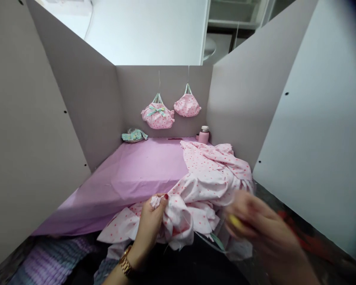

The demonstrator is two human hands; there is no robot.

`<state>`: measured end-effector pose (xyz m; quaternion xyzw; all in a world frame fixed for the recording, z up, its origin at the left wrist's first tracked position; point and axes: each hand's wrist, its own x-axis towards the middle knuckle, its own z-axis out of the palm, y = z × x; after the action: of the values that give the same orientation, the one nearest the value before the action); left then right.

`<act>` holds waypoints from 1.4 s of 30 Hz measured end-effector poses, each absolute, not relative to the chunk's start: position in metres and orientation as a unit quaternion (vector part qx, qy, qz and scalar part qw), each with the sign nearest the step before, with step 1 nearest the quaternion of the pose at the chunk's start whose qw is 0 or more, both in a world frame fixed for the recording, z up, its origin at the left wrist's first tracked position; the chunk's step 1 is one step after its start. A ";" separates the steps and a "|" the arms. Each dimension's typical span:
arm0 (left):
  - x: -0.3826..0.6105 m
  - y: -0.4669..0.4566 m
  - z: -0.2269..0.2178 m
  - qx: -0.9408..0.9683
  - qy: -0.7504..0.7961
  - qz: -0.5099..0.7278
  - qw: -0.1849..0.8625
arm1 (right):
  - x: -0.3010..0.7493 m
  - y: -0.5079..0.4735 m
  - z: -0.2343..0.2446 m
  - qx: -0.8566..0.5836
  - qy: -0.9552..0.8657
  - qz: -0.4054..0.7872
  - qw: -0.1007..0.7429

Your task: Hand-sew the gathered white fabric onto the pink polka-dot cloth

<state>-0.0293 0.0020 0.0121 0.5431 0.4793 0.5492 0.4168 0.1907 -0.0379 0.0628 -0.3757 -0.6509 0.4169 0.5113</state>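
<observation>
My left hand [153, 219] is closed on a bunch of white and pink fabric with red dots [178, 221], its edge gathered into small folds between thumb and fingers. The held part joins a larger heap of the same dotted cloth [209, 184]. To the right of the cloth, my right hand [250, 217] is raised and blurred by motion. Its fingers are curled around a small yellow thing [235, 223], too smeared to name. A watch [125, 261] sits on my left wrist.
A pink-purple cloth [145, 162] covers the table between grey partitions [77, 87]. Two dotted pieces with ties, one with a green bow [157, 114] and one plain [187, 105], hang at the back. A pink bottle [203, 135] and green fabric [134, 135] stand in the far corners.
</observation>
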 end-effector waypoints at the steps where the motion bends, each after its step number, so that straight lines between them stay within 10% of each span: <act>1: -0.028 0.000 0.014 0.537 0.478 0.550 0.424 | 0.180 -0.030 0.063 -0.359 -0.633 0.461 0.509; 11: -0.020 -0.008 0.019 0.571 0.472 0.519 0.428 | 0.130 -0.003 0.034 -0.402 -0.695 0.380 0.460; 21: -0.021 -0.009 0.017 0.532 0.508 0.515 0.440 | 0.172 -0.030 0.058 -0.108 -0.570 0.605 0.546; 27: -0.019 -0.008 0.018 0.509 0.502 0.548 0.435 | 0.207 -0.026 0.076 0.348 -0.781 0.492 0.164; 34: -0.020 -0.008 0.017 0.520 0.496 0.549 0.428 | 0.183 -0.024 0.059 -0.341 -0.745 0.439 0.367; 42: -0.018 -0.012 0.020 0.520 0.501 0.537 0.436 | 0.127 -0.012 0.031 -0.467 -0.741 0.273 0.397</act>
<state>-0.0181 -0.0116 0.0199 0.5198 0.5013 0.5367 0.4365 0.1275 -0.0119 0.0310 -0.4668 -0.7413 0.2732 0.3975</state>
